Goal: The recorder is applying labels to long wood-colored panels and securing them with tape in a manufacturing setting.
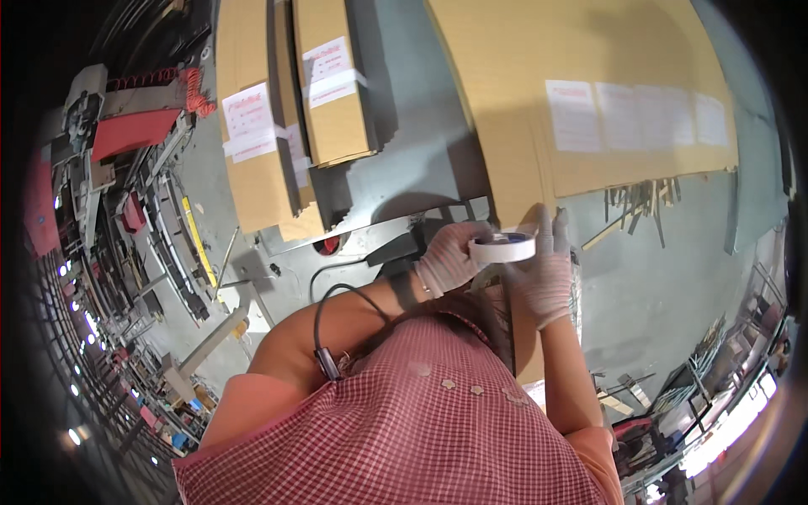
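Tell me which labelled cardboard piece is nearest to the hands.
The wide cardboard on the right: its lower end is by the right hand, while the narrow pieces lie farther left.

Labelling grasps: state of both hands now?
Left hand: closed, holding the white tape roll.
Right hand: open, extended at the brown cardboard; whether it grips anything can't be told.

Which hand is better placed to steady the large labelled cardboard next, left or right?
Probably the right hand: its outstretched fingers reach over the near edge of the large labelled cardboard. The left hand looks busier, with its grip on the white tape roll.
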### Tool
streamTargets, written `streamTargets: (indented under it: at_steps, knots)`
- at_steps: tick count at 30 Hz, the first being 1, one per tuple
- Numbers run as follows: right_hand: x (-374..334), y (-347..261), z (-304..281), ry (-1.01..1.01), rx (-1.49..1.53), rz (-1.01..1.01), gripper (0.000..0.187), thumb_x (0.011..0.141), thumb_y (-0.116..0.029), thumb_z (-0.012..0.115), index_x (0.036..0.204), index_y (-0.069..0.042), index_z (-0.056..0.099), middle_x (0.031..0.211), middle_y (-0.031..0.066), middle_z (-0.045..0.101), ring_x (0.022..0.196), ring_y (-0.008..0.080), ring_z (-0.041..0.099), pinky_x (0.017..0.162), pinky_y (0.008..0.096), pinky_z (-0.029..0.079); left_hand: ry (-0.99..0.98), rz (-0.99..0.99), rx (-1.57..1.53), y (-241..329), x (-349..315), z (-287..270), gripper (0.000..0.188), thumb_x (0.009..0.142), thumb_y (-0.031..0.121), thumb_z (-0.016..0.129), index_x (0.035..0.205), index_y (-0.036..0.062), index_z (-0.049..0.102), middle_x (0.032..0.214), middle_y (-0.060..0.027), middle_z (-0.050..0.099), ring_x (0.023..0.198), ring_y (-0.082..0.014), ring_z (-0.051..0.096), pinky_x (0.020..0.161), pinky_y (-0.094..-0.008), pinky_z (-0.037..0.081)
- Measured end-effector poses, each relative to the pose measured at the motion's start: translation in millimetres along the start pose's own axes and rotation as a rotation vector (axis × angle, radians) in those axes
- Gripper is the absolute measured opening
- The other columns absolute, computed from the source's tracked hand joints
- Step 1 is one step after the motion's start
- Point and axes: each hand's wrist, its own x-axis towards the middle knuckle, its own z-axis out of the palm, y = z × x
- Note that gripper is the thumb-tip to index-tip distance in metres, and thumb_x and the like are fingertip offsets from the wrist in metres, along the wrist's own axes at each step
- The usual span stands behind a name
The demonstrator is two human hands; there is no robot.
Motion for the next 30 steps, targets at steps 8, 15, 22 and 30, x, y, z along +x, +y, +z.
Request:
streamTargets:
  at_steps: [8, 15, 22, 30]
  knots:
    - [42.7, -30.8, -92.3, -0.397, -0.06, -0.49, 0.037, 0.089, -0.025, 0.064, 0.124, -0.012, 0.06, 0.093, 0.0129, 0.071, 0.087, 0.033, 0.067, 0.076, 0.0451, 0.052, -0.097, 0.034, 0.544, 26.6, 37.6, 31.6, 0.045, 0.081, 0.026, 0.077, 0.119, 0.0096, 0.06, 0.094, -0.0149, 0.07, 0.087, -0.0332, 0.068, 0.077, -0.0393, 0.054]
    - [68.5, 81.7, -35.5, -0.307, 0.109, -0.137, 0.026, 0.09, -0.031, 0.062, 0.103, -0.012, 0.074, 0.091, 0.0158, 0.071, 0.091, 0.0357, 0.067, 0.079, 0.0444, 0.052, -0.098, -0.119, 0.659, 26.5, 33.1, 31.1, 0.049, 0.083, 0.035, 0.075, 0.12, 0.0084, 0.058, 0.093, -0.0159, 0.07, 0.086, -0.0346, 0.069, 0.075, -0.0442, 0.053]
    - [78.2, 72.3, -9.7, -0.387, -0.135, 0.041, 0.03, 0.087, -0.028, 0.063, 0.107, -0.008, 0.072, 0.102, 0.0183, 0.071, 0.099, 0.0392, 0.067, 0.083, 0.0427, 0.053, -0.039, 0.036, 0.698, 24.9, 29.7, 36.9, 0.043, 0.084, 0.035, 0.074, 0.116, 0.0105, 0.059, 0.085, -0.0152, 0.069, 0.081, -0.0339, 0.068, 0.07, -0.0436, 0.053]
    - [38.1, 88.0, -4.9, -0.293, 0.651, 0.036, 0.043, 0.096, -0.023, 0.059, 0.136, -0.006, 0.057, 0.12, 0.0227, 0.066, 0.114, 0.0385, 0.062, 0.096, 0.0382, 0.048, 0.32, -0.201, 0.133, -7.5, 48.6, 15.7, 0.035, 0.094, 0.032, 0.067, 0.105, 0.0, 0.06, 0.077, -0.014, 0.062, 0.069, -0.0232, 0.059, 0.078, -0.0371, 0.05]
